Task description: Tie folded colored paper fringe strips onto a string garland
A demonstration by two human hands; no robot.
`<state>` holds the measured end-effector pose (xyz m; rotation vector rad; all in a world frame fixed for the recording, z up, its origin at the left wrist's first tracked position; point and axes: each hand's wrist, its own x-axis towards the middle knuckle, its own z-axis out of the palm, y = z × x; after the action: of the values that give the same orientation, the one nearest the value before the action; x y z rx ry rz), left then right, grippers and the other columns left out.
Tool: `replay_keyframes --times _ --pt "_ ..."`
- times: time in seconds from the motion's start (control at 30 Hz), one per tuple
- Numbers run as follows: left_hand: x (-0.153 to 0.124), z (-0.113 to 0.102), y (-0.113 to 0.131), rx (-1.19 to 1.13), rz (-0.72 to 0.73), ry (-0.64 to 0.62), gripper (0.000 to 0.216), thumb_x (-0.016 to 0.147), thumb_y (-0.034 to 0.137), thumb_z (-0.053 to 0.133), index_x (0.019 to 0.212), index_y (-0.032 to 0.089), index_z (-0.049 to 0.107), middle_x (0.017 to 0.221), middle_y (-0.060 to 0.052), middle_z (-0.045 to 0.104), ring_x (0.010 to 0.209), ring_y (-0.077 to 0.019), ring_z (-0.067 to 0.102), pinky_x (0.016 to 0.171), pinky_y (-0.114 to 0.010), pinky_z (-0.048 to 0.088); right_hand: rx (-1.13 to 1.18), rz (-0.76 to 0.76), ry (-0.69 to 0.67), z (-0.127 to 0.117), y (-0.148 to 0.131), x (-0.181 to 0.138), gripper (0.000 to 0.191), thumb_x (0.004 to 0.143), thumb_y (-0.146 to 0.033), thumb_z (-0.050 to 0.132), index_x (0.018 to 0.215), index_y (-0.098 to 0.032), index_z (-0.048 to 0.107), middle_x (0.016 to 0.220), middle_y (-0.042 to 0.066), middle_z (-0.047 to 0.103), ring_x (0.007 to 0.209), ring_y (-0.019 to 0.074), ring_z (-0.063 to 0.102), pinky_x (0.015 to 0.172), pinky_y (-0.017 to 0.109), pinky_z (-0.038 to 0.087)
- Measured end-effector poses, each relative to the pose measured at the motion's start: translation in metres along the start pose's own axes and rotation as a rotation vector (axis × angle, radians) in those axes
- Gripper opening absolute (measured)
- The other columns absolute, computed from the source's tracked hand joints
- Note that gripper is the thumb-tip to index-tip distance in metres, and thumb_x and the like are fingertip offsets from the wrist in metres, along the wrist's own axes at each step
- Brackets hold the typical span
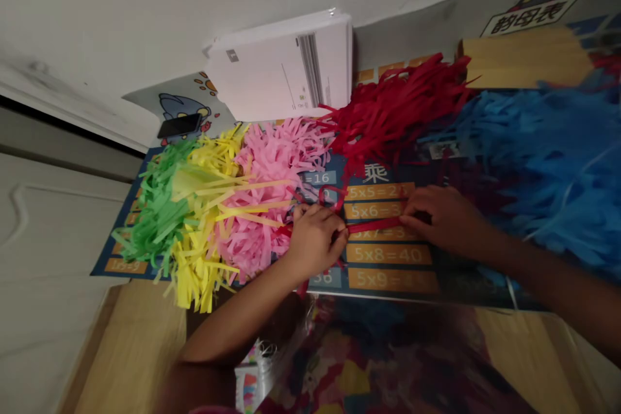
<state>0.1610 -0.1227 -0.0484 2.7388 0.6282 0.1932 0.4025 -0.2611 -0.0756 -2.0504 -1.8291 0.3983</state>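
My left hand [315, 238] is closed, pinching one end of a red paper strip [373, 226] that lies across a blue multiplication chart [388, 268]. My right hand [436, 217] presses and grips the same strip further right, fingers curled on it. A small loop of red strip [330, 196] curls just above my left hand. Heaps of cut paper strips surround the hands: pink [276, 181] beside my left hand, red [398, 107] behind, blue [548, 155] past my right hand.
Yellow strips [204, 233] and green strips [160, 207] lie at the left. A white box [286, 71] leans on the wall, a dark phone [179, 124] beside it. A wooden block [524, 58] sits at the back right. A colourful bag [369, 362] lies near me.
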Motion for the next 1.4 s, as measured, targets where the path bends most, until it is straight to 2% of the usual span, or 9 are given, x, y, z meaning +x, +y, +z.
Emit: replay_keyframes --times 0.23,0.3,0.4,0.5,0.67,0.83,1.07,1.17,1.4 --pt "0.002 0.003 0.000 0.021 -0.060 -0.026 0.016 0.089 0.028 0.061 0.076 0.020 0.065 0.078 -0.002 0.069 0.083 -0.0215 0.060 0.079 -0.040 0.033 -0.059 0.008 -0.004 0.002 0.000 0.001 0.017 0.088 -0.032 0.059 0.076 -0.021 0.065 0.084 0.004 0.068 0.083 0.0233 0.059 0.072 0.035 0.030" --pt "0.002 0.003 -0.001 0.028 -0.063 -0.024 0.010 0.089 0.028 0.063 0.087 0.020 0.069 0.083 -0.003 0.070 0.086 -0.0216 0.060 0.078 -0.039 0.033 -0.140 -0.033 0.043 0.000 -0.005 0.000 0.014 0.089 -0.030 0.060 0.081 -0.020 0.066 0.087 0.004 0.069 0.081 0.0226 0.058 0.072 0.036 0.029" --pt "0.000 0.002 0.001 0.139 0.101 0.031 0.017 0.094 0.026 0.063 0.109 0.026 0.070 0.101 -0.003 0.072 0.097 -0.0229 0.059 0.084 -0.041 0.033 -0.291 -0.270 0.134 -0.006 -0.017 -0.003 0.012 0.092 -0.023 0.059 0.087 -0.023 0.070 0.094 0.004 0.072 0.093 0.0247 0.057 0.079 0.040 0.028" --pt "0.000 0.001 0.008 0.337 0.349 0.081 0.018 0.099 0.024 0.055 0.104 0.027 0.072 0.109 -0.003 0.071 0.106 -0.0235 0.056 0.096 -0.045 0.030 -0.380 -0.503 0.163 -0.012 -0.030 -0.004 0.016 0.094 -0.019 0.058 0.087 -0.023 0.071 0.091 0.002 0.073 0.098 0.0240 0.055 0.087 0.044 0.026" --pt "0.010 0.002 0.019 0.420 0.476 0.076 0.025 0.101 0.026 0.048 0.098 0.019 0.073 0.102 -0.006 0.072 0.106 -0.0244 0.055 0.102 -0.049 0.029 -0.455 -0.494 0.044 -0.014 -0.036 0.006 0.031 0.101 -0.017 0.046 0.081 -0.020 0.069 0.086 0.003 0.071 0.092 0.0209 0.053 0.091 0.042 0.026" --pt "0.020 0.005 0.022 0.416 0.417 0.067 0.033 0.103 0.026 0.043 0.087 0.018 0.072 0.088 -0.006 0.070 0.099 -0.0239 0.056 0.099 -0.051 0.033 -0.406 -0.353 0.073 -0.009 -0.040 0.014 0.018 0.093 -0.026 0.056 0.082 -0.018 0.068 0.092 0.007 0.070 0.093 0.0232 0.053 0.084 0.042 0.025" --pt "0.001 0.018 0.014 0.387 0.364 0.152 0.032 0.105 0.023 0.042 0.094 0.021 0.071 0.092 0.000 0.072 0.101 -0.0196 0.058 0.102 -0.049 0.030 -0.512 -0.474 0.154 0.002 -0.039 -0.007 0.031 0.101 -0.013 0.040 0.090 -0.017 0.068 0.091 0.006 0.071 0.093 0.0215 0.052 0.089 0.041 0.026" --pt "-0.009 0.019 0.007 0.316 0.327 0.165 0.024 0.103 0.026 0.049 0.099 0.024 0.073 0.092 0.000 0.074 0.096 -0.0175 0.059 0.098 -0.045 0.032 -0.416 -0.477 0.195 0.003 -0.023 -0.015 0.024 0.100 -0.017 0.049 0.092 -0.022 0.071 0.101 0.002 0.074 0.098 0.0207 0.054 0.087 0.040 0.026" --pt "-0.014 0.012 -0.002 -0.010 0.053 0.135 0.017 0.095 0.035 0.064 0.091 0.026 0.078 0.093 -0.003 0.075 0.092 -0.0197 0.061 0.087 -0.041 0.036 -0.109 -0.282 0.192 0.005 0.006 -0.016 0.020 0.094 -0.034 0.061 0.085 -0.023 0.075 0.096 0.003 0.073 0.094 0.0211 0.059 0.082 0.038 0.031"
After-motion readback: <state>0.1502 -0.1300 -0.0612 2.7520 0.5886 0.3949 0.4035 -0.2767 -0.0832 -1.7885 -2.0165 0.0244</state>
